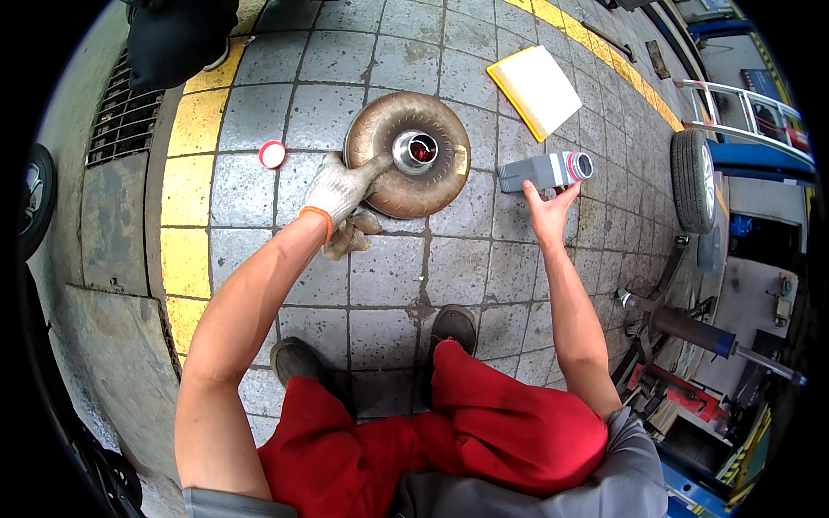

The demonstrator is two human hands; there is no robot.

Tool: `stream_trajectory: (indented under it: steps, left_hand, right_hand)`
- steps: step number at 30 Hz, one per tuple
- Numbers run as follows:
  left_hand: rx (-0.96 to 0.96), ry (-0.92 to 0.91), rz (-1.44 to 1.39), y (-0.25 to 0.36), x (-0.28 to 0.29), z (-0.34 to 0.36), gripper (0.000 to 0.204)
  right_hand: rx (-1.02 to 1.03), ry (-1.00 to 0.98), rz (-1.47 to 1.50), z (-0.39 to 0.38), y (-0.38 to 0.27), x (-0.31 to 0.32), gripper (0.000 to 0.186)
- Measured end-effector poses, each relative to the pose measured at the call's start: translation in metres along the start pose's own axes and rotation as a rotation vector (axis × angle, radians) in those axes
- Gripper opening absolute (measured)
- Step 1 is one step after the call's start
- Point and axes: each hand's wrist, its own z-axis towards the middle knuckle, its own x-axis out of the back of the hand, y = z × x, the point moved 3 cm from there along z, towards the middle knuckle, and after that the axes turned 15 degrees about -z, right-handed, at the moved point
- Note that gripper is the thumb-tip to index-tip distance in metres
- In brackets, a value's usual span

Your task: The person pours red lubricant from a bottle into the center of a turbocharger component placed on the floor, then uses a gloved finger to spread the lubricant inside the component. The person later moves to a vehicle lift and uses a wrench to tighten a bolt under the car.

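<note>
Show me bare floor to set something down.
Bare tiles lie between the metal ring and the shoes, and, beyond the red cap, between the yellow stripe and ring. Crowded: the ring's left, with left hand and glove; its right, with right hand and bottle.

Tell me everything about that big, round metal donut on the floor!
That looks like a torque converter: a fat, ring-shaped metal body, rusty brown, with marks circling its top. In the middle is a shiny silver hub, its round opening showing something glossy red inside. A small tan patch sits on its right side. It rests on gray floor tiles, hub facing up. The gloved left hand reaches over its left side, seemingly touching it.
</note>
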Motion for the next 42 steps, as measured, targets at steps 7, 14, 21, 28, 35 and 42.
stream_trajectory:
  steps: [7,14,21,28,35,42]
  left_hand:
    - [0.016,0.002,-0.008,0.002,0.0,-0.003,0.104]
    - [0.035,0.002,-0.026,0.002,0.0,-0.003,0.101]
    - [0.034,-0.003,-0.024,0.003,-0.001,-0.004,0.102]
    - [0.022,0.005,-0.02,0.002,0.0,-0.002,0.104]
    - [0.013,0.011,-0.031,-0.001,-0.001,0.003,0.093]
    - [0.029,0.015,-0.061,-0.005,-0.003,0.005,0.095]
  right_hand:
    - [-0.025,-0.011,0.022,-0.002,-0.004,-0.001,0.13]
    - [-0.024,-0.009,0.015,-0.002,-0.007,0.0,0.13]
    - [-0.007,0.003,-0.012,-0.002,-0.005,0.001,0.13]
    - [-0.024,-0.008,0.01,-0.002,-0.007,0.001,0.129]
    - [-0.011,-0.005,-0.007,-0.001,-0.005,0.0,0.13]
    - [-0.009,-0.005,-0.003,0.0,-0.002,0.001,0.129]
